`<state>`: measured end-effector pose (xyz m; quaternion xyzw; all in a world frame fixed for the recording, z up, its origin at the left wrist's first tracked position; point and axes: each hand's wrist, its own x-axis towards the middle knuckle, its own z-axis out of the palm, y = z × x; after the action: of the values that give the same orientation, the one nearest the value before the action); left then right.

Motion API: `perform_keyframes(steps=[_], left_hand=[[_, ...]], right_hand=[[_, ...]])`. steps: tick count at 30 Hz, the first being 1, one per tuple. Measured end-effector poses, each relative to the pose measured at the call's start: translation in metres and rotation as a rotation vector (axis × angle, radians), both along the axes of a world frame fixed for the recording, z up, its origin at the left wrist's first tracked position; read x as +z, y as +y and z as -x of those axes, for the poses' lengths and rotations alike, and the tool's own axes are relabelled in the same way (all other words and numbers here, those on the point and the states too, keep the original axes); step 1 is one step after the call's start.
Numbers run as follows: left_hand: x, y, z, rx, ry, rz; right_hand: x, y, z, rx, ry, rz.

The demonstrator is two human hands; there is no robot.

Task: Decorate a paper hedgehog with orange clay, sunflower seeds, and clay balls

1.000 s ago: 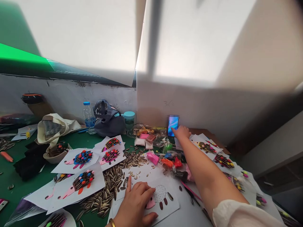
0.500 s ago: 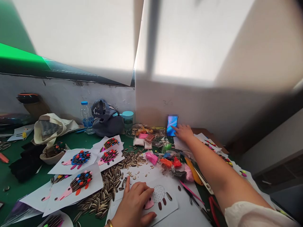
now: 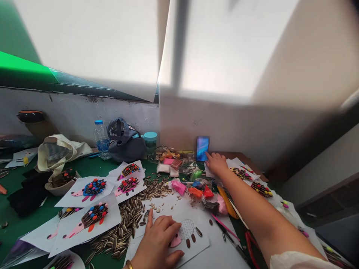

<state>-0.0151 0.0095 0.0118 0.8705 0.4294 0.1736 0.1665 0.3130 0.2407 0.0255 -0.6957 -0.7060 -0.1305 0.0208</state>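
With its fingers spread, my left hand (image 3: 159, 241) lies flat on a white paper card (image 3: 200, 243). The card bears a printed hedgehog outline (image 3: 187, 229), pink clay (image 3: 176, 240) at the face and dark brown oval feet. My right arm stretches to the back of the table. There my right hand (image 3: 217, 163) has a fingertip at the lower right of a phone (image 3: 202, 148) with a lit blue screen, propped upright against the wall board. Its other fingers look loosely bent and hold nothing visible. Striped sunflower seeds (image 3: 123, 220) are heaped left of the card.
Finished seed hedgehog cards (image 3: 94, 186) lie at the left, more cards (image 3: 260, 188) at the right. Bagged coloured clay (image 3: 198, 190), a yellow cutter (image 3: 227, 203) and red-handled pliers (image 3: 250, 243) sit mid-right. Behind stand a water bottle (image 3: 101, 142), a dark bag (image 3: 126, 144) and a teal-lidded jar (image 3: 150, 142).
My right hand has moved slightly down and its fingertip has gone from the middle of the phone screen to its lower right edge. My left hand stays on the card.
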Motion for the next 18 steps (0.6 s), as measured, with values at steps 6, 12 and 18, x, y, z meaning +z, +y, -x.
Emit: perform_keyframes(steps=[6, 12, 18], left_hand=[[-0.0035, -0.0001, 0.0017, -0.009, -0.001, -0.017], [-0.0051, -0.0001, 0.0024, -0.008, 0.005, -0.001], [-0.0042, 0.0003, 0.0021, -0.003, -0.006, 0.045]], right_hand=[[-0.0038, -0.0020, 0.0002, 0.055, -0.033, 0.046], [-0.0062, 0.0013, -0.0006, 0.061, -0.043, 0.067], [-0.0059, 0.0015, -0.0015, 0.061, -0.035, 0.063]])
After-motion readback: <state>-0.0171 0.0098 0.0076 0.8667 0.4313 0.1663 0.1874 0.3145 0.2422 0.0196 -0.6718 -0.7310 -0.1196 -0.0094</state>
